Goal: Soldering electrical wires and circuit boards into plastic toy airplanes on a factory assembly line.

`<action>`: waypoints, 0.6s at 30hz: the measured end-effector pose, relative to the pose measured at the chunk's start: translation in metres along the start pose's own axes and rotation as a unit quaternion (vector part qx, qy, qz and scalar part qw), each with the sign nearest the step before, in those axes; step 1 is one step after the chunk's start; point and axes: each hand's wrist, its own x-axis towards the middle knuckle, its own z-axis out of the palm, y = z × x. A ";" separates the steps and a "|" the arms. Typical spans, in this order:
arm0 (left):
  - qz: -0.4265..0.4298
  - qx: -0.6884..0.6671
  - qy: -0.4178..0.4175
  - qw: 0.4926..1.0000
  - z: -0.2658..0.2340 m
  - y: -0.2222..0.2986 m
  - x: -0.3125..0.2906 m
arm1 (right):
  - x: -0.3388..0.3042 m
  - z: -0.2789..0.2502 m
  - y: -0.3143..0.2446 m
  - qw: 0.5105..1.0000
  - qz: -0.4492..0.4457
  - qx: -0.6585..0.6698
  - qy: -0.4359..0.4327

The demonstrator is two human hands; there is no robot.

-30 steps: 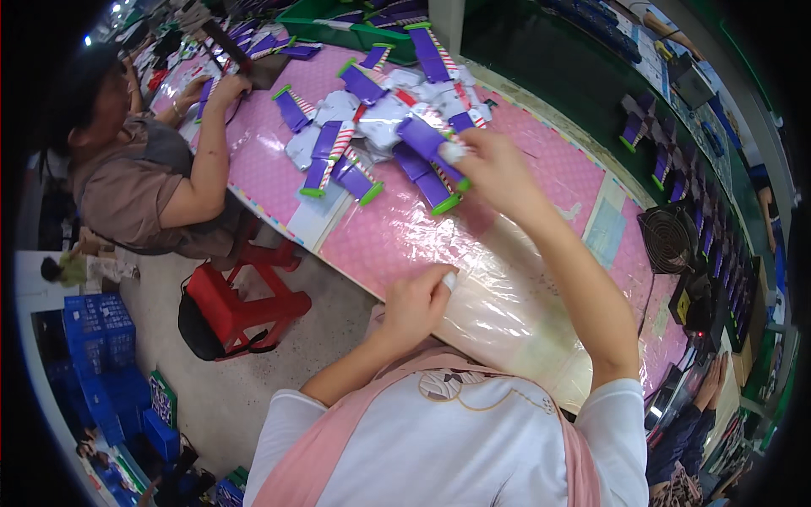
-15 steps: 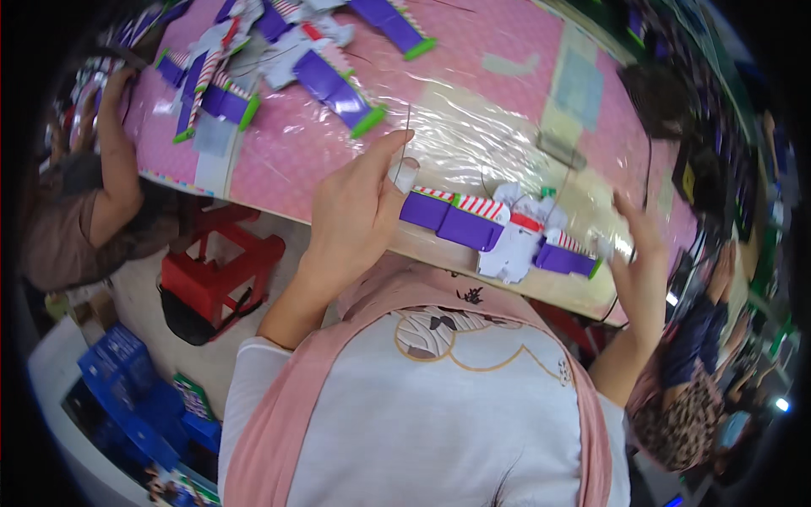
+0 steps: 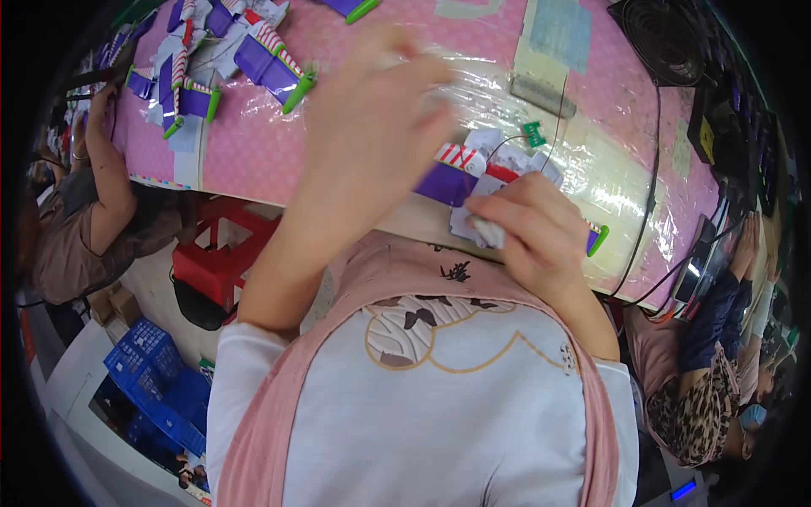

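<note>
A winged toy part lies in front of me. It has a white body [image 3: 463,221], purple wings [image 3: 448,184], red-and-white striped edges and a green wing tip [image 3: 598,241]. My right hand [image 3: 541,232] is over its body, thumb and fingers pinched together near the lower edge. A white covering shows at the thumb; whatever is between the fingertips is hidden. Smeared by motion, my left hand [image 3: 363,135] is raised above the left wing and covers its end. Thin wires run from the body, one toward a small green circuit board [image 3: 533,133] just beyond it.
More winged toy parts [image 3: 269,68] are piled at the far left. A black fan [image 3: 663,42] stands at the far right, with a dark cable [image 3: 650,211] trailing down the table. Below left are a red stool [image 3: 221,253] and blue crates [image 3: 152,363]. Other people sit at both sides.
My right hand has come from beyond the right wing onto the toy's body. My left hand has lifted and blurred. The green board now shows beyond the body. The view has shifted.
</note>
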 end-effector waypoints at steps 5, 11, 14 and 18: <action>0.056 0.004 -0.275 0.960 0.058 0.008 0.024 | -0.003 -0.002 0.002 1.000 0.016 0.004 0.008; -0.186 -0.350 -0.268 0.878 0.012 0.012 0.014 | 0.011 -0.006 0.010 0.921 0.286 0.244 0.105; -0.224 -0.357 -0.231 0.877 0.006 0.010 0.009 | 0.021 -0.005 0.012 0.949 0.248 0.177 0.077; -0.254 -0.412 -0.104 0.869 0.015 -0.008 -0.008 | 0.028 -0.005 0.003 0.834 0.328 0.418 0.148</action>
